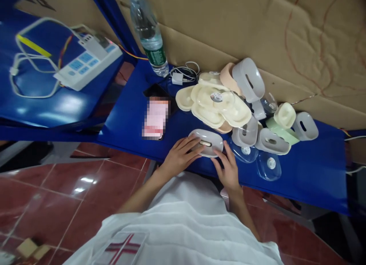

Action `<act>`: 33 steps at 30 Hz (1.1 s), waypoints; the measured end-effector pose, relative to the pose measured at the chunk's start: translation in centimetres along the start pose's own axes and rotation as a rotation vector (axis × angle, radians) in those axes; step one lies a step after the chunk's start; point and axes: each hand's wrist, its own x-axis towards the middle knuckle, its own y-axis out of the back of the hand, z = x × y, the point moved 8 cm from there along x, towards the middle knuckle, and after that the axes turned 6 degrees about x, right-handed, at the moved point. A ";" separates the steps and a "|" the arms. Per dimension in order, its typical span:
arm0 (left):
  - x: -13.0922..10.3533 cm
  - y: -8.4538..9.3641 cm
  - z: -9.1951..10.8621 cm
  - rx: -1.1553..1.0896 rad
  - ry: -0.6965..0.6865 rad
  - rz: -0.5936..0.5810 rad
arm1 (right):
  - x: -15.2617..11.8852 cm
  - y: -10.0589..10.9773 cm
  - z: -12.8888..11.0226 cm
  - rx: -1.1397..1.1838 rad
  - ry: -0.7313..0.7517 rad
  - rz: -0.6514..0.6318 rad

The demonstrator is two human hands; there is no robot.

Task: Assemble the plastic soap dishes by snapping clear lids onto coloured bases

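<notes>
A light grey oval dish (215,140) with a slot in its middle lies near the front edge of the blue table, between my hands. My left hand (183,155) rests on its left side, fingers reaching over the rim towards the slot. At the right rim, my right hand (227,166) touches the dish with thumb and fingers. Just behind it sits a pile of cream flower-shaped trays (206,101) with a round sticker on top. More grey dishes (273,142) and clear lids (268,166) with stickers lie to the right.
The blue table (314,173) also holds a phone (156,118), a water bottle (151,40), a white charger (177,78) with a coiled cable, and green pieces (281,130). A power strip (90,65) lies on the left surface. Cardboard (228,24) stands behind.
</notes>
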 end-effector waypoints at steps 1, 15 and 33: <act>-0.1 0.1 0.0 0.005 0.000 -0.001 | 0.0 -0.1 -0.1 -0.012 0.012 -0.009; -0.9 -0.4 0.9 -0.018 -0.147 0.017 | 0.4 0.0 -0.5 -0.143 0.173 -0.024; 1.0 -0.5 1.6 0.098 -0.173 -0.006 | -0.2 1.1 0.0 -0.139 0.126 -0.021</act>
